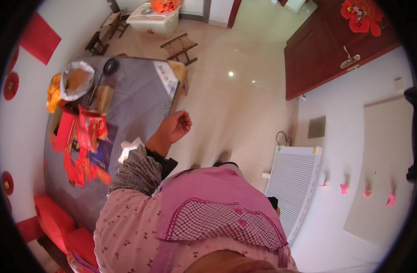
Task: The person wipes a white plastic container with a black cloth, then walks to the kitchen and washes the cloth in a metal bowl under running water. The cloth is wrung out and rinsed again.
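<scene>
My left hand (176, 127) hangs beside the edge of a grey-topped table (133, 88), its fingers loosely curled and nothing seen in them. A crumpled white item (128, 150) lies on the table behind my left wrist. Red packets (87, 133) and red paper decorations (80, 170) rest farther left on the tabletop. Of my right hand (278, 212), only a sliver shows below a black cuff, beside the pink apron (201, 184) on my body; its fingers are hidden. It appears in front of a white ribbed radiator (293, 184).
A silver-lined bag (77, 80), a cardboard box (102, 99) and a black roll (111, 66) stand on the table's far left. Beyond are a folding stool (179, 47) and a white storage box (153, 22). A dark red door (317, 54) stands ajar at right.
</scene>
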The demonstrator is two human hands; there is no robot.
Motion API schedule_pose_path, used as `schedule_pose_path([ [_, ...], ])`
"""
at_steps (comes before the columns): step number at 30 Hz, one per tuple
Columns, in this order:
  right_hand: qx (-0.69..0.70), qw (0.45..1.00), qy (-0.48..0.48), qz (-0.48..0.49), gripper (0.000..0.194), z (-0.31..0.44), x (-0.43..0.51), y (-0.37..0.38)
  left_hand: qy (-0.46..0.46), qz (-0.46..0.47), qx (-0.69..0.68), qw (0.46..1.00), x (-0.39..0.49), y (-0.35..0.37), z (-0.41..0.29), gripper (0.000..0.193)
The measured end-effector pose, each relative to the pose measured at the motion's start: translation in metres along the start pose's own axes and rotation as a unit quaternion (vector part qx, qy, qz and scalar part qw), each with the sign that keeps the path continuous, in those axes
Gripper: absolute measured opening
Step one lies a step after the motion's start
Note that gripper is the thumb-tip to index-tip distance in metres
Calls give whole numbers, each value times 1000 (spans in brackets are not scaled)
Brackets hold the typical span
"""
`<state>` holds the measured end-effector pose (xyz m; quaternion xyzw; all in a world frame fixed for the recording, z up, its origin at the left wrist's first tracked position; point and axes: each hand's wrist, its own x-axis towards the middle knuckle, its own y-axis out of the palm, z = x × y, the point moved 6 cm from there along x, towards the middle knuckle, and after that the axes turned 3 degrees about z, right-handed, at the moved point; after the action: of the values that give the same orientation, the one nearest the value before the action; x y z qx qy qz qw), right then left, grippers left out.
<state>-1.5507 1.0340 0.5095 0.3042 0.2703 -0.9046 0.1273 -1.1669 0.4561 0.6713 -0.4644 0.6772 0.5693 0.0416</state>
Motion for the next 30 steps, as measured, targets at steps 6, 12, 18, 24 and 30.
schedule_pose_path([
  [6, -320, 946, -50, -7, 62, 78, 163, 66, 5, 25, 10, 1000, 142, 97, -25, 19],
  [12, -246, 949, -170, 102, 57, 361, 241, 196, 22, -39, -53, 998, 214, 150, -83, 18],
  [18, -143, 949, -250, 130, 57, 573, 310, 324, 106, -56, -88, 989, 300, 171, -170, 19],
  [24, -125, 964, -228, 51, 58, 654, 372, 388, 90, -117, -134, 980, 458, 203, -244, 15],
  [30, -146, 986, -87, -8, 60, 711, 399, 383, 27, 17, -71, 997, 628, 356, -319, 16],
])
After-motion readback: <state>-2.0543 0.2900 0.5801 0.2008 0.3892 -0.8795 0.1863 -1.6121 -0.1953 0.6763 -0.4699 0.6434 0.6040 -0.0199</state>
